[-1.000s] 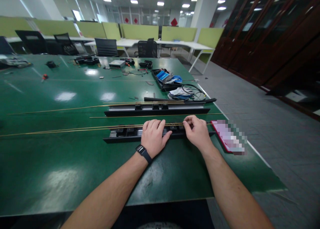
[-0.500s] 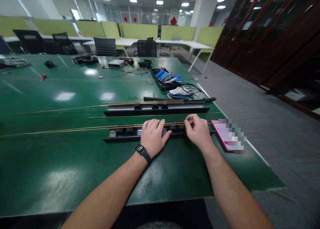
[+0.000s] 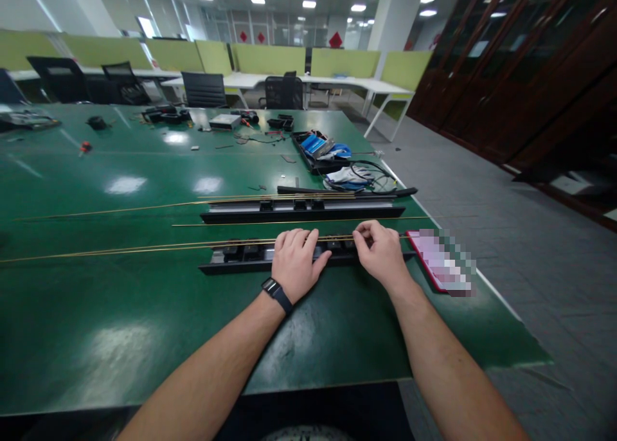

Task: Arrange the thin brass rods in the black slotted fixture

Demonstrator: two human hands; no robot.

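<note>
A long black rail (image 3: 250,266) with dark blocks (image 3: 251,249) set along it lies crosswise before me. My left hand (image 3: 295,258), with a black watch (image 3: 277,293) on the wrist, rests palm down over its middle, thumb spread from the fingers. Thin brass-coloured rods (image 3: 159,249) run along the rail's far side and pass under the left fingers. Near the right end, my right hand (image 3: 380,248) is closed in a pinch on a rod at the rail's far edge; its fingertips partly hide it. A red-edged phone-like slab (image 3: 428,264), partly pixelated, lies right of that hand.
A second black rail (image 3: 303,216) lies farther back, with thin rods (image 3: 241,200) along it. Another single rod (image 3: 231,224) lies between the rails. Beyond are a black tray (image 3: 308,161) with blue items, gloves (image 3: 347,179) and cables. The green table (image 3: 144,338) ends at the right.
My right hand has slid slightly left along the rail, still pinching. My left hand stays in place on the rail.
</note>
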